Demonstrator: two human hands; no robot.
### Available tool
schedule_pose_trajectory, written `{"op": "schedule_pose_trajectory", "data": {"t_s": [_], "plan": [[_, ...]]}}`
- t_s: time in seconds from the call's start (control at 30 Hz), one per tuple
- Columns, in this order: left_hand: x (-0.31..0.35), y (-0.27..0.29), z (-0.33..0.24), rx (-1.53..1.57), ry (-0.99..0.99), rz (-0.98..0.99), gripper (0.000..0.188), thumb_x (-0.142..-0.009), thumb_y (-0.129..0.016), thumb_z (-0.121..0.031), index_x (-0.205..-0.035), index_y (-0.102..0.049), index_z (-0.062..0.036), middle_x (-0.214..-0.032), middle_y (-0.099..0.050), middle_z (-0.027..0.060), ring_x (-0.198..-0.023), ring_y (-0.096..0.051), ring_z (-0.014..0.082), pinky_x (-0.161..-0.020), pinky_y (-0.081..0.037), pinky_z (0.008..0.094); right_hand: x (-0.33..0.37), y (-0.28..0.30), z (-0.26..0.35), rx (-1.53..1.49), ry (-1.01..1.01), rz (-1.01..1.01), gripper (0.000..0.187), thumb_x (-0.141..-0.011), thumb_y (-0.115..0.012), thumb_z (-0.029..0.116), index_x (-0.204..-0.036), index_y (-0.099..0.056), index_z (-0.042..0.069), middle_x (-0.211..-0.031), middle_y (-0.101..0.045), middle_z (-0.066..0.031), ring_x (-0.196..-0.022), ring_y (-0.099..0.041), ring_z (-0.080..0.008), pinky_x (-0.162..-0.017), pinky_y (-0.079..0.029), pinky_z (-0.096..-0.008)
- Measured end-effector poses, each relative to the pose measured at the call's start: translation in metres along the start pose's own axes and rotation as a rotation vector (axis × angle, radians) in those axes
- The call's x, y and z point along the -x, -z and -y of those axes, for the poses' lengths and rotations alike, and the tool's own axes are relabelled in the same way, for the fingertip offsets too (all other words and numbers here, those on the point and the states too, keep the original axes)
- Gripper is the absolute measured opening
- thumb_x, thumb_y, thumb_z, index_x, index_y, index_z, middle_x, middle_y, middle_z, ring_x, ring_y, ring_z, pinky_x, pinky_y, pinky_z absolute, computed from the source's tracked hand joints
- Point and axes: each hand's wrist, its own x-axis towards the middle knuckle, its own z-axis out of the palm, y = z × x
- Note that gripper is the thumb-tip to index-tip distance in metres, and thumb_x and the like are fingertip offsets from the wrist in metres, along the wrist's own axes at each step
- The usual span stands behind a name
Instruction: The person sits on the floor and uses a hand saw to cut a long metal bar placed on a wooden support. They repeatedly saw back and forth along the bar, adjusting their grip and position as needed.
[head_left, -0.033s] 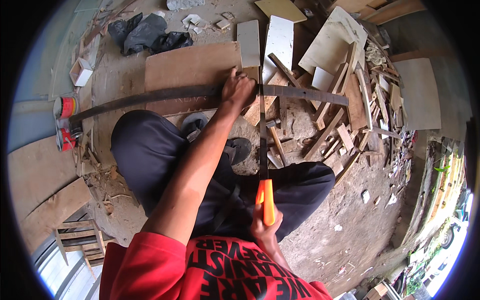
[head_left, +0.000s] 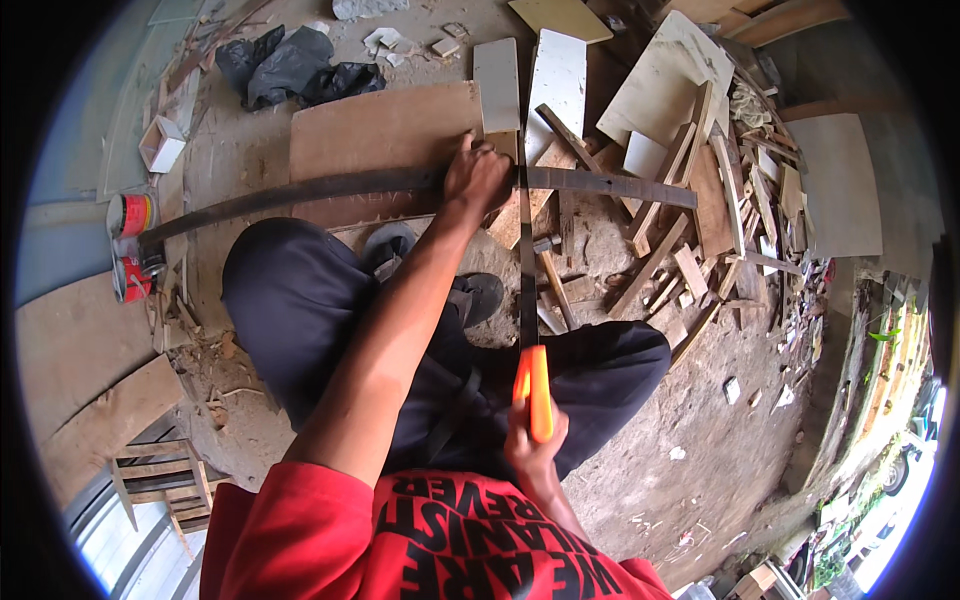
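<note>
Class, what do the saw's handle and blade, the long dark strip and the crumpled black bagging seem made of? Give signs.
Saw handle: probably plastic; smooth, evenly bright orange.
Saw blade: likely metal; thin, straight, dark.
Long dark strip: perhaps wood, dull finish, shaped like a batten, but unclear.
Black bagging: likely thin plastic film, crumpled into loose folds.

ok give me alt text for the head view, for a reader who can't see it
A seated person's right hand grips the orange handle of a saw set across a long dark strip, while the left hand rests on the strip close beside the saw. Scrap wood lies heaped to the right, black plastic at upper left.
</note>
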Motion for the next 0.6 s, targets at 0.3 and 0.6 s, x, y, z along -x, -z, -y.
{"op": "schedule_pose_trajectory", "data": {"t_s": [0.3, 0.6], "plan": [[-0.010, 0.013, -0.004, -0.136, 0.024, 0.071, 0.012, -0.079, -0.064, -0.023, -0.081, -0.075, -0.0184, -0.090, -0.074, 0.0036, -0.099, -0.066, 0.0188, -0.097, -0.038, 0.0408, -0.197, -0.062, 0.027, -0.171, 0.123, -0.042, 0.025, -0.095, -0.065, 0.023, -0.098, -0.059, -0.001, -0.067, -0.057, -0.0047, -0.061, -0.050, -0.0095, -0.057, -0.043, -0.0303], [-0.008, 0.015, -0.006, -0.130, 0.022, 0.085, 0.013, -0.080, -0.063, -0.023, -0.082, -0.073, -0.0154, -0.085, -0.073, 0.0056, -0.093, -0.067, 0.0203, -0.095, -0.039, 0.0406, -0.188, -0.067, 0.009, -0.260, 0.103, -0.115, 0.024, -0.096, -0.064, 0.022, -0.105, -0.058, 0.001, -0.068, -0.059, -0.0081, -0.062, -0.051, -0.0098, -0.056, -0.043, -0.0310]]}}
